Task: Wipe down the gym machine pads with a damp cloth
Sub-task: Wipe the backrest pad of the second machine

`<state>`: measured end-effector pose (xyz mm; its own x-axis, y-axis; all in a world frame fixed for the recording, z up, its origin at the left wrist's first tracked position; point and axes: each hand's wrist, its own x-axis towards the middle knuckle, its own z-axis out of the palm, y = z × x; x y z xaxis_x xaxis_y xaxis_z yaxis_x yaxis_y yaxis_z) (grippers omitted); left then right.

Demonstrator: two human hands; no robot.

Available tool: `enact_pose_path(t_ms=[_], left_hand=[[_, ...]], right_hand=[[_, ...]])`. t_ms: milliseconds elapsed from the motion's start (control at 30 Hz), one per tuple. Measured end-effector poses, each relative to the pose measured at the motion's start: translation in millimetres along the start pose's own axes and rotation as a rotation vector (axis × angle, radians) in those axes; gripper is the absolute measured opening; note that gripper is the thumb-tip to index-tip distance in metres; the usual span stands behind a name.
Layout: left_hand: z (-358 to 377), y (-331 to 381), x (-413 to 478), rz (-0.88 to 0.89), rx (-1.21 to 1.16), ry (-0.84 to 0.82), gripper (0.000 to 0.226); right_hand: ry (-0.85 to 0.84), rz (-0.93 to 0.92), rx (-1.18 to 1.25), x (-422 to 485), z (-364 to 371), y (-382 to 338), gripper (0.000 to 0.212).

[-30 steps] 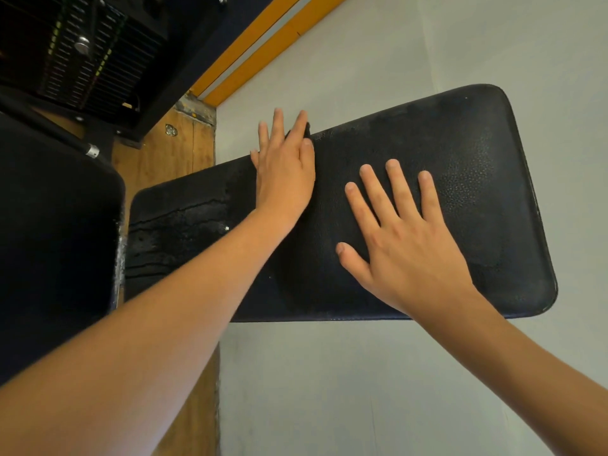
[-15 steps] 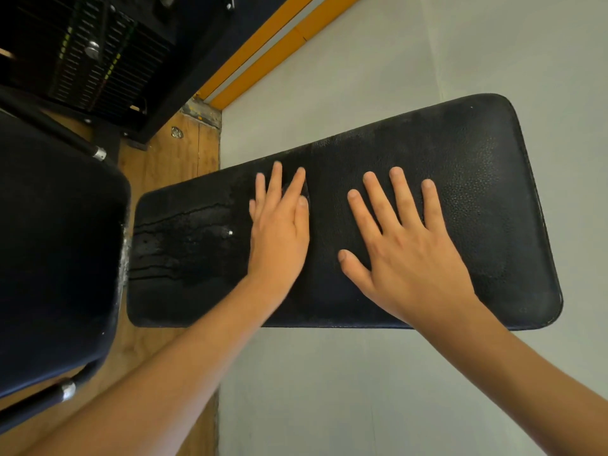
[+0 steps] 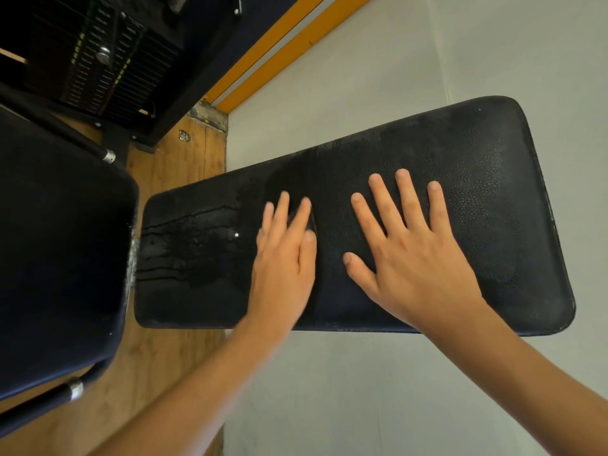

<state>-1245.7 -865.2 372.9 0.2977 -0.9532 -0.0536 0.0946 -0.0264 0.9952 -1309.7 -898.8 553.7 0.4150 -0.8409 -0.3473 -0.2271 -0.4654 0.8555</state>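
To wipe well here, the left hand (image 3: 283,258) should press evenly through flat fingers and draw the cloth in long, overlapping strokes along the long black textured-vinyl bench pad (image 3: 477,166), so that no dry strip is left between passes. The cracked, flaking patch (image 3: 184,238) just beyond its little-finger side probably needs a lighter touch, since hard rubbing could lift more of the skin. The left hand lies flat and slightly blurred, fingers straight and close together, pressing on what seems to be a dark cloth (image 3: 312,222). Only a thin wedge of it shows beside the fingertips, hard to tell from the black pad. The right hand (image 3: 411,255) rests just beside the left, on its thumb side, palm down with all 5 fingers spread straight, gripping nothing and steadying the pad. The pad lies directly under both hands, its greyer rounded end well beyond the right hand. A 2nd black padded seat (image 3: 59,241) sits past the left hand's outer side.
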Motion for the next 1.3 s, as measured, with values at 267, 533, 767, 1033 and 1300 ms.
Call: enact_pose_path(t_ms=[267, 533, 767, 1033, 1300], left_hand=[[8, -4, -57, -0.062, -0.027, 0.003, 0.046], [5, 10, 13, -0.043, -0.020, 0.036, 0.048], [11, 5, -45, -0.010, 0.033, 0.013, 0.049], [6, -3, -69, -0.032, 0.040, -0.014, 0.046], [1, -16, -59, -0.068, 0.045, -0.001, 0.045]], right_hand=[[0.023, -0.001, -0.002, 2, 1, -2, 0.081], [0.043, -0.001, -0.001, 2, 4, -2, 0.081], [0.052, 0.000, -0.003, 0, 6, -3, 0.080], [0.051, 0.005, 0.004, 2, 5, -4, 0.080], [0.053, 0.002, 0.001, 2, 6, -4, 0.080]])
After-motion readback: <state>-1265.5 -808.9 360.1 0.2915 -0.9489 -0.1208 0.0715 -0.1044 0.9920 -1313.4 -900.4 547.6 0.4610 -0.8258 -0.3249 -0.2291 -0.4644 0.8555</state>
